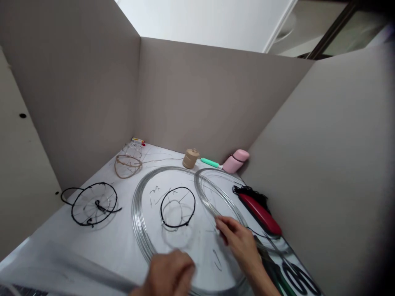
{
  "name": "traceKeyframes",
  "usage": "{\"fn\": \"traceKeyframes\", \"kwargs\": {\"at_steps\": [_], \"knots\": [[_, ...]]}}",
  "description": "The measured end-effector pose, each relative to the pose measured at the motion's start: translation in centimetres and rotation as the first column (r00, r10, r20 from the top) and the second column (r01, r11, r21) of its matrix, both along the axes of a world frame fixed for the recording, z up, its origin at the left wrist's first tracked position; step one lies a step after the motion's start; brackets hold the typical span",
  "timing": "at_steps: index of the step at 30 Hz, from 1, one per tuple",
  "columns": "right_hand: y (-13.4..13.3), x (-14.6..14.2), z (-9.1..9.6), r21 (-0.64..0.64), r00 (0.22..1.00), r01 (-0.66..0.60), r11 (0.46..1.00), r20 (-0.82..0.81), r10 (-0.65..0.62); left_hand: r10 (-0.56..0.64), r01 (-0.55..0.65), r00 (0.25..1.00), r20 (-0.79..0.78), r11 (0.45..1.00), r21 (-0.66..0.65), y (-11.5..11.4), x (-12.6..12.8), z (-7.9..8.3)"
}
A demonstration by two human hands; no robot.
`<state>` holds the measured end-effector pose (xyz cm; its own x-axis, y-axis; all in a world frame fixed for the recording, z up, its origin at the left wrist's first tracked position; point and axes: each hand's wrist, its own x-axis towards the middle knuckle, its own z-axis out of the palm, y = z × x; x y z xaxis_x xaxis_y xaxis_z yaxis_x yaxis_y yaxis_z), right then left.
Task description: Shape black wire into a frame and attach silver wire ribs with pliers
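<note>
The silver wire coil (138,218) is laid flat on the white table (101,242), near the middle, its loops partly fanned apart; one strand at the coil's right side is held by the right hand (239,242); the strand is pinched between thumb and fingers (224,226), which are pressed together around it; the left hand (168,273) is seen at the near edge of the coil, slightly blurred, with fingers (185,267) curled inward; whether wire is gripped by it cannot be told; a small black wire ring (177,207) is seen lying inside the coil; a black wire frame (92,204) is placed at the left; a twine-wrapped wire ring (128,166) and a bare wire frame (132,150) are seen at far left; a twine spool (190,158), a green-handled tool (210,163) and a pink case (235,161) are lined up along the far edge; a red tool (260,213) and a black cord bundle (248,193) are placed at the right; beige card walls (197,98) are stood around the far sides.
</note>
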<state>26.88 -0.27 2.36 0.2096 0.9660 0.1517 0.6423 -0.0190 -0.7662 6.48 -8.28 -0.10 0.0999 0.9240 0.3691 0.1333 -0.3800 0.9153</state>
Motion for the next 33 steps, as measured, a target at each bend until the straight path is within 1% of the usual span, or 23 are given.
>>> {"fn": "traceKeyframes", "kwargs": {"at_steps": [1,2,3,4,5,6,7,8,10,11,13,15,16,17,19,20,22,24,25,27,30,33], "knots": [[1.5,-0.3,0.0,-0.013,0.971,-0.053,0.999,0.231,0.054,0.098,-0.096,0.994,0.057,0.995,-0.027,0.6,-1.7,0.0],[2.9,-0.8,-0.1,-0.032,0.947,-0.085,0.996,0.307,0.091,0.203,-0.195,0.973,0.113,0.978,-0.074,1.4,-3.3,0.1],[4.2,-1.3,-0.2,-0.046,0.926,-0.111,0.993,0.358,0.12,0.31,-0.289,0.937,0.162,0.947,-0.139,2.3,-4.8,0.1],[5.4,-1.9,-0.3,-0.063,0.9,-0.137,0.988,0.41,0.151,0.377,-0.329,0.9,0.218,0.917,-0.226,3.3,-6.1,0.2],[6.4,-2.5,-0.4,-0.08,0.875,-0.159,0.984,0.449,0.178,0.399,-0.297,0.869,0.291,0.893,-0.337,4.3,-7.2,0.2],[7.3,-3.1,-0.6,-0.099,0.847,-0.176,0.979,0.491,0.202,0.412,-0.227,0.828,0.381,0.866,-0.445,5.2,-8.1,0.1],[8.0,-3.6,-0.7,-0.122,0.815,-0.191,0.974,0.533,0.226,0.406,-0.134,0.789,0.461,0.846,-0.516,6.0,-8.7,-0.1],[8.6,-4.0,-0.7,-0.147,0.781,-0.201,0.968,0.572,0.25,0.405,-0.059,0.748,0.526,0.83,-0.554,6.6,-9.1,-0.3],[9.7,-4.4,-0.2,-0.203,0.705,-0.223,0.953,0.642,0.301,0.39,0.034,0.694,0.605,0.821,-0.569,7.3,-9.3,-0.9],[10.2,-4.5,0.3,-0.227,0.664,-0.236,0.945,0.672,0.327,0.386,0.049,0.685,0.618,0.822,-0.568,7.4,-9.2,-1.1],[11.4,-4.9,1.8,-0.255,0.579,-0.278,0.926,0.725,0.373,0.386,0.054,0.69,0.612,0.816,-0.575,7.5,-9.0,-1.4],[12.8,-6.0,3.7,-0.266,0.489,-0.355,0.896,0.764,0.421,0.4,0.047,0.7,0.592,0.801,-0.597,7.4,-8.7,-1.6],[13.6,-7.0,4.6,-0.293,0.43,-0.416,0.861,0.77,0.471,0.405,0.047,0.701,0.587,0.795,-0.604,7.4,-8.6,-1.6],[14.3,-8.1,5.3,-0.332,0.362,-0.477,0.814,0.77,0.526,0.408,0.048,0.699,0.587,0.792,-0.608,7.5,-8.6,-1.6],[15.5,-10.8,5.9,-0.437,0.197,-0.576,0.69,0.746,0.636,0.417,0.054,0.691,0.591,0.785,-0.617,7.6,-8.6,-1.7],[16.0,-12.1,5.9,-0.492,0.112,-0.606,0.626,0.726,0.678,0.424,0.057,0.686,0.591,0.779,-0.624,7.6,-8.6,-1.8],[16.8,-14.2,5.3,-0.59,-0.035,-0.619,0.518,0.68,0.732,0.437,0.061,0.679,0.59,0.768,-0.638,7.7,-8.7,-2.0],[17.3,-15.4,4.4,-0.669,-0.142,-0.6,0.439,0.629,0.764,0.442,0.07,0.67,0.596,0.762,-0.644,7.8,-8.7,-2.1],[17.6,-15.7,3.9,-0.697,-0.179,-0.587,0.412,0.608,0.774,0.444,0.077,0.663,0.602,0.76,-0.646,7.9,-8.7,-2.1],[17.9,-15.9,3.4,-0.736,-0.229,-0.56,0.381,0.579,0.783,0.45,0.097,0.648,0.615,0.752,-0.652,8.0,-8.7,-1.9],[18.2,-15.8,3.1,-0.769,-0.275,-0.523,0.368,0.561,0.781,0.468,0.107,0.636,0.613,0.734,-0.671,8.1,-8.7,-1.5],[18.1,-15.9,3.0,-0.785,-0.298,-0.504,0.36,0.55,0.78,0.497,0.106,0.618,0.609,0.715,-0.691,8.0,-8.8,-1.2]]}}
